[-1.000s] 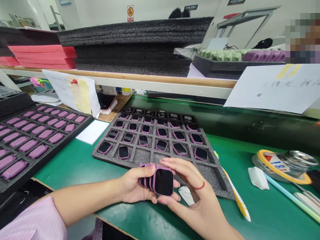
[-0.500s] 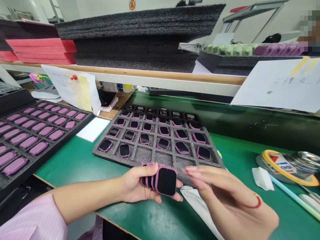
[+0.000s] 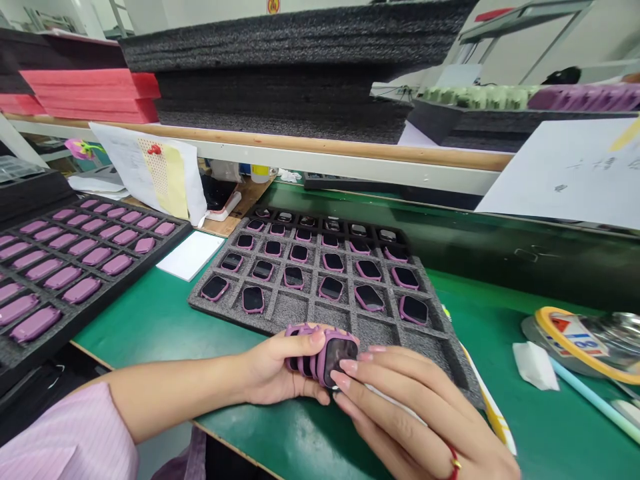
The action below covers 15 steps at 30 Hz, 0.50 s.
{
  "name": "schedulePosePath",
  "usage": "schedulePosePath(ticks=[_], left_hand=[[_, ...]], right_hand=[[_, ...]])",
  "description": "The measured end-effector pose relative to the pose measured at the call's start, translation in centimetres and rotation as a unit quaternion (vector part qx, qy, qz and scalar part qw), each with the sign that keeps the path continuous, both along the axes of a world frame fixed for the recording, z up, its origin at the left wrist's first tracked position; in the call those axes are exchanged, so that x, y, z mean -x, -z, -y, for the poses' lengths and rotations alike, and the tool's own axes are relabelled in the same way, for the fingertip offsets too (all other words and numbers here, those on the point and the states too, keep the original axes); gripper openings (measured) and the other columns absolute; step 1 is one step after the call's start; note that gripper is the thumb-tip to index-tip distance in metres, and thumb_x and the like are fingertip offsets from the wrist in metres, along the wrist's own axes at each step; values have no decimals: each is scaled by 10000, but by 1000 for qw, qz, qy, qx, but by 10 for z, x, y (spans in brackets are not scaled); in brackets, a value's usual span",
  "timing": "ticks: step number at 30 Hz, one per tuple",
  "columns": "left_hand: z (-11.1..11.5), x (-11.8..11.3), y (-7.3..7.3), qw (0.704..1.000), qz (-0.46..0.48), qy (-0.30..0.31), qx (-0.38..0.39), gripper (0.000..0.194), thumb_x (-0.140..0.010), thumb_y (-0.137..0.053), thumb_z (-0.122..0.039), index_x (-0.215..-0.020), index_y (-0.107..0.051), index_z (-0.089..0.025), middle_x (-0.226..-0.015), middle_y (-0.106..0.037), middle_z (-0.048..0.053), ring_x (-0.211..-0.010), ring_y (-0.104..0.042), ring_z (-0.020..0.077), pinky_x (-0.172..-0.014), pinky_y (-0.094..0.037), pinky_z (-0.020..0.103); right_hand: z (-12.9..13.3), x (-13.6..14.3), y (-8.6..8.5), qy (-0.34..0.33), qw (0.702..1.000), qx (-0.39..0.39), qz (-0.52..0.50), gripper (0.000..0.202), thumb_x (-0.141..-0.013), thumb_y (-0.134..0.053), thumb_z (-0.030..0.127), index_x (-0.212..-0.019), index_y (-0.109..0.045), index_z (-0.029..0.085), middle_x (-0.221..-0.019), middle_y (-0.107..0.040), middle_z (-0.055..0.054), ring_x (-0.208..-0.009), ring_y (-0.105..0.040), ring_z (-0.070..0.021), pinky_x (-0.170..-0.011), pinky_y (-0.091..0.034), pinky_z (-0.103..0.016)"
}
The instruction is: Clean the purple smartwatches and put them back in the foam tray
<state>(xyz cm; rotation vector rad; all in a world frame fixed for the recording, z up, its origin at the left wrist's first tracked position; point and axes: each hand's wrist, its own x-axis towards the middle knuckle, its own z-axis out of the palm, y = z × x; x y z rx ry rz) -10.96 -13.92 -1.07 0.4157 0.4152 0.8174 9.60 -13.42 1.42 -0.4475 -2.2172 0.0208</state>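
- Left hand (image 3: 275, 370): pinches the watch stack (image 3: 336, 353) between thumb and fingers, screens facing right.
- Right hand (image 3: 410, 400): fingers close together, tips at the front screen; can't tell if they grip anything.
- Foam tray (image 3: 293, 308), 12 o'clock of the stack: looks well along, far cells loaded, near ones only partly; stack itself is out of the tray.
- Case tray (image 3: 113, 288), 10 o'clock: rows of purple cases.
- Jar (image 3: 613, 337), 3 o'clock: label (image 3: 575, 335) looks like "18".
- Sheet (image 3: 565, 170), 2 o'clock: handwriting, not legible.
- No brand readable.
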Motion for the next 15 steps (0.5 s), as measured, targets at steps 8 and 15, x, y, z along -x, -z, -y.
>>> schedulePosePath(ticks=[8,15], left_hand=[[3,-8,-5,995,-88,-55,-11,482,-616,-931,-412,-932,-685,-144,-838,-682,41,-673,-645,117,-475,-389,161],[3,-1,1,999,-23,-14,47,489,-776,-792,-492,-1008,-714,-68,-890,-730,123,-738,-694,177,-573,-468,216]], right_hand=[[-6,20,5,26,978,203,-35,475,-836,-759,317,-1269,-582,237,-872,-639,-23,-728,-626,-146,-636,-577,-263],[-10,15,2,15,974,217,-71,502,-814,-770,279,-1273,-566,263,-1137,-696,-75,-1055,-647,-229,-899,-584,-370]])
